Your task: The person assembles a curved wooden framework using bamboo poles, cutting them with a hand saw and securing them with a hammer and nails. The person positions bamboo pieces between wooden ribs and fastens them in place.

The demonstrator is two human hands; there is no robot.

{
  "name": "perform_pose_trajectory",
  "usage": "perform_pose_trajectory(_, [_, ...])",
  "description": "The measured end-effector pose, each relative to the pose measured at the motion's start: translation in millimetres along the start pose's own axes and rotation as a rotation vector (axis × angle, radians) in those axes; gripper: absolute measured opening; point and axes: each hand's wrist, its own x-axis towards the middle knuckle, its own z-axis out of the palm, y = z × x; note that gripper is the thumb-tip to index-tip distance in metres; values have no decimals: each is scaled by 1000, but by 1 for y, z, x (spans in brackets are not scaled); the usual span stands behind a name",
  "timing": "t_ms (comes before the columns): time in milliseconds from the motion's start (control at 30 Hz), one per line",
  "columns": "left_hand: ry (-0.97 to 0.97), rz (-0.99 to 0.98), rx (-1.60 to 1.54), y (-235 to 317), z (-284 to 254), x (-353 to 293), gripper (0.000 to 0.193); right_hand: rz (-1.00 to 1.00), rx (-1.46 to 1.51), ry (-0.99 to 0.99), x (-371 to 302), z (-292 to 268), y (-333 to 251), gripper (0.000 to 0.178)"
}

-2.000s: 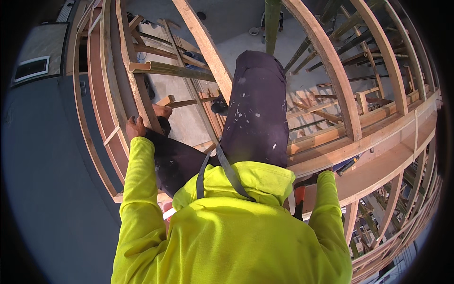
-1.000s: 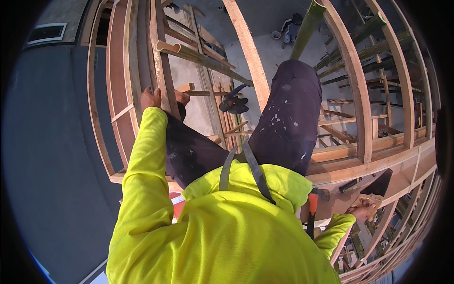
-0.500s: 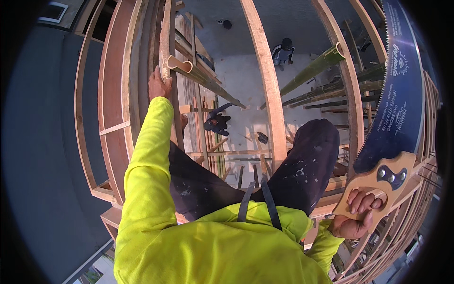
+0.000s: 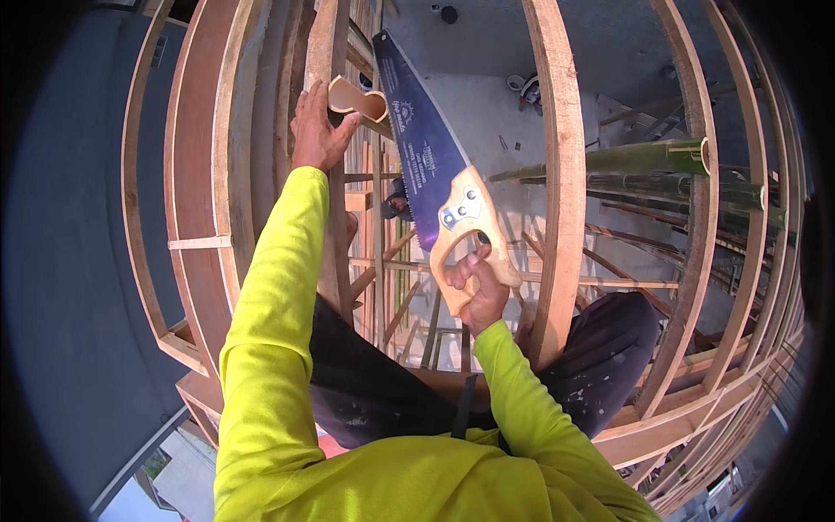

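Note:
My right hand point(image 4: 480, 287) is wrapped round the pale wooden handle of a handsaw point(image 4: 426, 143). Its dark blue blade points up and away, with the toothed edge on the left, right beside the cut end of a split bamboo pole point(image 4: 364, 102). Whether the teeth touch the bamboo I cannot tell. My left hand point(image 4: 320, 130) grips a long wooden beam point(image 4: 327, 43), its fingers over the wood and its thumb against the bamboo's rim. The bamboo end sits against the beam's right side, and the blade hides part of the pole.
Another wooden beam point(image 4: 561, 157) runs between my knees, above a deep drop to a concrete floor point(image 4: 487, 113). Green bamboo poles point(image 4: 648, 158) lean at the right against the timber frame. Below, a person point(image 4: 397, 202) is partly hidden by the blade. A grey wall point(image 4: 78, 261) stands at left.
The handsaw has swung from the far right to the bamboo's end in my right hand. My left hand has shifted so its thumb meets the bamboo. My view has tilted and moved slightly.

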Motion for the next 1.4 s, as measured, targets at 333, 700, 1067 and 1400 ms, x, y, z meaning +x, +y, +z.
perform_pose_trajectory(333, [113, -62, -71, -11, 16, 57, 74, 9, 94, -10, 31, 5, 8, 16])
perform_pose_trajectory(700, [178, -28, 41, 6, 20, 56, 76, 78, 113, 98, 29, -10, 39, 16])
perform_pose_trajectory(1067, [146, -104, 96, 11, 18, 56, 72, 103, 107, 113, 14, -15, 41, 14])
perform_pose_trajectory(1400, [177, -123, 114, 2, 23, 59, 73, 117, 18, 116, 8, -32, 43, 16])
